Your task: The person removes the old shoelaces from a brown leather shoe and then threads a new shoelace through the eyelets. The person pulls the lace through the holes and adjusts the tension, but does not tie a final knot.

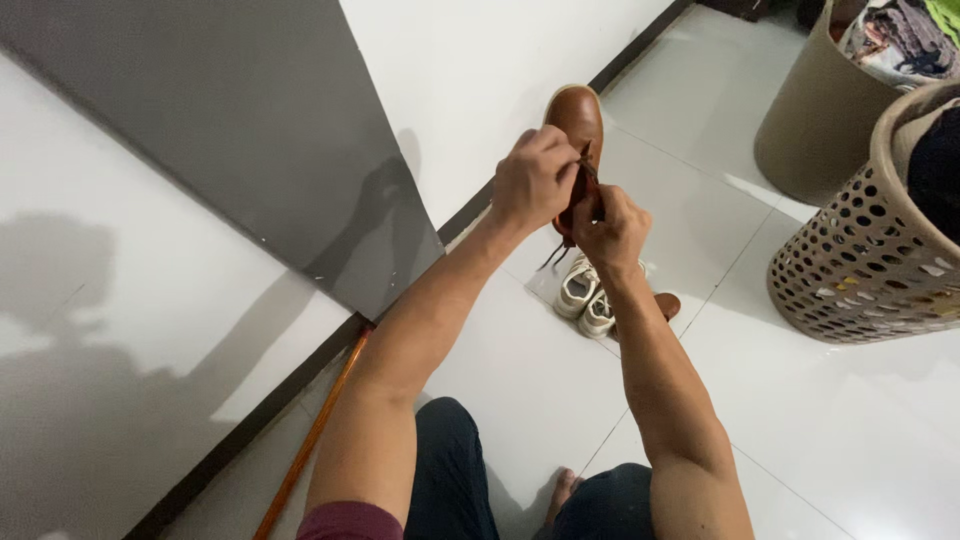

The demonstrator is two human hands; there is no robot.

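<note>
A tan leather shoe [577, 125] was held up above the white tiled floor [850, 420], toe pointing to 12 o'clock, as the left hand [533, 180] and right hand [612, 228] worked its dark laces [587, 170], the fingers of both pinched closed on them. A pair of small white sneakers [588, 293] lay on the floor at 6 o'clock below the shoe. Two perforated laundry baskets [860, 260] stood at 3 o'clock, and a wooden stick [315, 430] lay along the wall at 7 o'clock.
</note>
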